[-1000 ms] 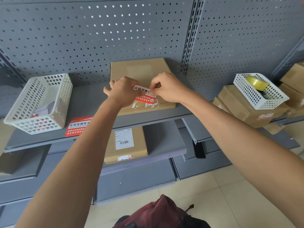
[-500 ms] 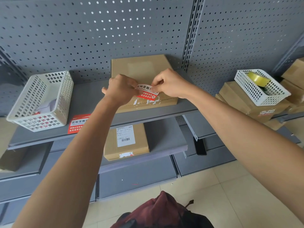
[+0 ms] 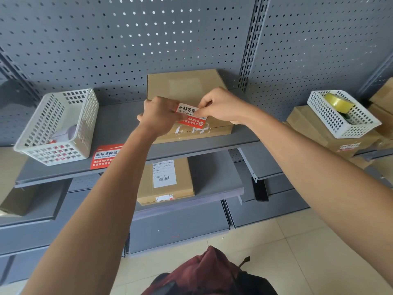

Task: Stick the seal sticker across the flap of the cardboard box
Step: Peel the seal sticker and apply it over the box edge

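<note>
A flat brown cardboard box (image 3: 187,86) lies on the grey upper shelf (image 3: 119,122), its front flap edge showing torn white label scraps. A red and white seal sticker (image 3: 190,114) with black characters hangs over the box's front part. My left hand (image 3: 159,114) pinches the sticker's left end. My right hand (image 3: 221,106) pinches its right end with thumb and forefinger. The sticker's lower red part lies close to the box top near the flap seam; whether it touches is unclear.
A white plastic basket (image 3: 57,128) stands at the left of the shelf, with another red sticker (image 3: 106,155) lying beside it. At the right, a white basket (image 3: 342,113) with a tape roll sits on stacked boxes (image 3: 314,130). A labelled box (image 3: 165,180) lies on the lower shelf.
Both hands have kept hold of the sticker and shifted it slightly over the box's front; its red lower half shows more than a second ago.
</note>
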`<state>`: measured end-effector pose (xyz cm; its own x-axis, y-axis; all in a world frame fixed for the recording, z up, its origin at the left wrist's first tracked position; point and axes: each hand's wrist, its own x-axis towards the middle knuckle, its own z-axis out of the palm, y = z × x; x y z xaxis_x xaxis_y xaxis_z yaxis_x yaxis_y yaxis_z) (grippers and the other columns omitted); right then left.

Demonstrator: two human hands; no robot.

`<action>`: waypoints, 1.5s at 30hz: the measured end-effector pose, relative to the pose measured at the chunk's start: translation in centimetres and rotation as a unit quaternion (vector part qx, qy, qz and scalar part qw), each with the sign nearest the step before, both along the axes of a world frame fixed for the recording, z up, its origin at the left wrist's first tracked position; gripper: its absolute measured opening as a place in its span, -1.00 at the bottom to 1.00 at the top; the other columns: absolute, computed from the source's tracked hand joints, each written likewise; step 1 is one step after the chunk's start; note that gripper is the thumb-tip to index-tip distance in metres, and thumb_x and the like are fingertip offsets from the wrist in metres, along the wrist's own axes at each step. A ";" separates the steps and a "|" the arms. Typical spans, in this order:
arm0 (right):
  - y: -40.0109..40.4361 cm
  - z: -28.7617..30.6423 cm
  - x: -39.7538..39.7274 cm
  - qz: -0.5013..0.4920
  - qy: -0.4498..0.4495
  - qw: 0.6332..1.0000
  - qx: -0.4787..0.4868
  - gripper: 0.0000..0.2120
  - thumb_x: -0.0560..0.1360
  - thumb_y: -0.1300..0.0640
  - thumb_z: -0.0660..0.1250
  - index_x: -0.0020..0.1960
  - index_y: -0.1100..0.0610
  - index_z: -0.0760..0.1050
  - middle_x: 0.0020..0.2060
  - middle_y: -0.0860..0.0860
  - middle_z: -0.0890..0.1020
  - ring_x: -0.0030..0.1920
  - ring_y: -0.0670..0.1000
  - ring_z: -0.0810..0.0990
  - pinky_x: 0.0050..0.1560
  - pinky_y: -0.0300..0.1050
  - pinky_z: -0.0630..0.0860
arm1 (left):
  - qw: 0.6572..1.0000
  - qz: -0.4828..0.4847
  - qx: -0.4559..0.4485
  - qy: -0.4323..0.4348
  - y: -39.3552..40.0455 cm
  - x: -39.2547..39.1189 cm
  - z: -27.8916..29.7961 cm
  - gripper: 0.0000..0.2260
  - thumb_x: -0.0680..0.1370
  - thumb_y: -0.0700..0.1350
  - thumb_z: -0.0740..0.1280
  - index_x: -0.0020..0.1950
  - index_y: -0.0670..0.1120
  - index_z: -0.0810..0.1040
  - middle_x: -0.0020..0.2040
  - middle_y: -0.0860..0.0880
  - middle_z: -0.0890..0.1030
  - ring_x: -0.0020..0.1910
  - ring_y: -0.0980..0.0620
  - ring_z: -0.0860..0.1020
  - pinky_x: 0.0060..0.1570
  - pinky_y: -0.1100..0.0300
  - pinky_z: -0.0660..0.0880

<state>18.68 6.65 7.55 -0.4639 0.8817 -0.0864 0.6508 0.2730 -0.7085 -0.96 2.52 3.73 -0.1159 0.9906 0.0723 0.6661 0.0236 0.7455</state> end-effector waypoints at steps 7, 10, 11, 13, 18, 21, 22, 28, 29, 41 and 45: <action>-0.7 0.6 -1.3 0.029 -0.033 0.999 0.018 -0.85 0.44 0.10 0.54 -0.01 0.09 0.71 -0.20 -0.04 0.67 -0.19 -0.04 0.55 -0.18 -0.16 0.43 | 1.000 -0.003 0.005 0.017 -0.2 -0.1 -0.1 -0.76 0.11 0.48 0.33 -0.25 0.57 0.56 -0.02 0.13 0.72 0.24 -0.12 0.56 0.27 -0.18 0.48; -0.7 0.8 -1.8 0.034 -0.049 0.998 0.027 -0.93 0.45 0.09 0.54 -0.10 0.07 0.69 -0.32 -0.06 0.60 -0.31 -0.12 0.49 -0.35 -0.23 0.33 | 1.000 -0.021 0.012 0.020 -0.2 -0.4 -0.3 -0.67 0.12 0.54 0.31 -0.19 0.52 0.60 -0.05 0.15 0.73 0.24 -0.12 0.56 0.28 -0.18 0.47; -0.6 0.9 -1.8 0.034 -0.048 0.998 0.021 -0.95 0.46 0.10 0.53 -0.11 0.06 0.69 -0.32 -0.07 0.61 -0.31 -0.13 0.50 -0.35 -0.24 0.33 | 0.999 -0.027 0.017 0.027 -0.2 -0.5 -0.4 -0.71 0.15 0.52 0.31 -0.18 0.54 0.58 -0.05 0.18 0.72 0.24 -0.13 0.56 0.28 -0.20 0.47; -0.4 1.0 -1.8 0.036 -0.047 0.998 0.012 -0.96 0.47 0.13 0.52 -0.10 0.08 0.70 -0.28 -0.05 0.64 -0.29 -0.13 0.55 -0.34 -0.25 0.35 | 0.998 -0.025 0.034 0.043 -0.3 -0.7 -0.7 -0.79 0.20 0.44 0.33 -0.19 0.58 0.52 -0.03 0.23 0.69 0.21 -0.15 0.56 0.25 -0.23 0.48; 0.0 0.6 -1.8 0.035 -0.045 0.998 0.011 -0.92 0.47 0.12 0.52 -0.07 0.11 0.72 -0.24 -0.01 0.69 -0.27 -0.11 0.60 -0.28 -0.22 0.39 | 0.996 -0.021 0.066 0.061 -0.4 -1.2 -1.3 -0.75 0.17 0.48 0.30 -0.22 0.49 0.50 -0.04 0.18 0.68 0.15 -0.17 0.58 0.20 -0.24 0.50; 0.3 0.3 -1.8 0.038 -0.042 0.998 0.008 -0.95 0.46 0.12 0.52 -0.12 0.10 0.72 -0.25 0.00 0.70 -0.27 -0.07 0.62 -0.20 -0.14 0.49 | 0.995 -0.021 0.072 0.061 -0.1 -1.5 -1.7 -0.69 0.20 0.48 0.29 -0.18 0.39 0.57 -0.01 0.17 0.69 0.14 -0.17 0.59 0.19 -0.25 0.50; 0.4 0.2 -1.8 0.038 -0.041 0.998 0.007 -0.95 0.45 0.11 0.53 -0.13 0.09 0.72 -0.23 0.02 0.72 -0.23 -0.04 0.64 -0.12 -0.06 0.55 | 0.995 -0.021 0.074 0.065 0.0 -1.7 -1.9 -0.66 0.21 0.48 0.30 -0.16 0.35 0.58 0.00 0.18 0.69 0.14 -0.17 0.60 0.20 -0.25 0.50; 0.7 0.2 -1.8 0.041 -0.043 0.998 -0.003 -0.96 0.45 0.10 0.53 -0.13 0.06 0.72 -0.18 0.05 0.74 -0.08 0.05 0.70 0.08 0.05 0.59 | 0.994 -0.034 0.072 0.071 0.3 -2.2 -2.3 -0.68 0.25 0.48 0.32 -0.17 0.33 0.62 0.02 0.32 0.66 0.14 -0.17 0.59 0.21 -0.24 0.50; 0.6 0.2 -1.8 0.042 -0.042 0.998 -0.004 -0.96 0.45 0.11 0.53 -0.12 0.06 0.72 -0.17 0.05 0.74 -0.07 0.06 0.70 0.08 0.03 0.59 | 0.995 -0.036 0.071 0.067 0.3 -2.3 -2.3 -0.67 0.25 0.50 0.32 -0.18 0.33 0.62 0.04 0.34 0.66 0.15 -0.16 0.59 0.21 -0.23 0.50; 0.4 0.4 -1.6 0.047 -0.032 0.998 -0.013 -0.97 0.46 0.15 0.52 -0.10 0.06 0.72 -0.16 0.04 0.74 -0.09 0.03 0.70 0.05 -0.06 0.57 | 0.994 -0.009 0.066 0.091 -1.0 -1.0 -1.3 -0.71 0.37 0.28 0.50 -0.05 0.17 0.60 0.00 0.14 0.67 0.24 -0.11 0.47 0.19 -0.21 0.46; 0.2 0.4 -1.5 0.048 -0.030 0.998 -0.013 -0.96 0.46 0.16 0.52 -0.09 0.08 0.71 -0.18 0.03 0.73 -0.13 0.01 0.69 -0.03 -0.11 0.56 | 0.993 0.003 0.080 0.091 -1.6 -0.3 -1.1 -0.67 0.33 0.29 0.48 -0.01 0.19 0.60 -0.05 0.17 0.68 0.13 -0.14 0.54 0.13 -0.26 0.50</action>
<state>17.16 6.89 7.92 -0.5387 0.8311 -0.1384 0.6646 0.3182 -0.6760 -1.29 0.90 2.58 -0.0928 0.9641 0.2487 0.7909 -0.0804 0.6067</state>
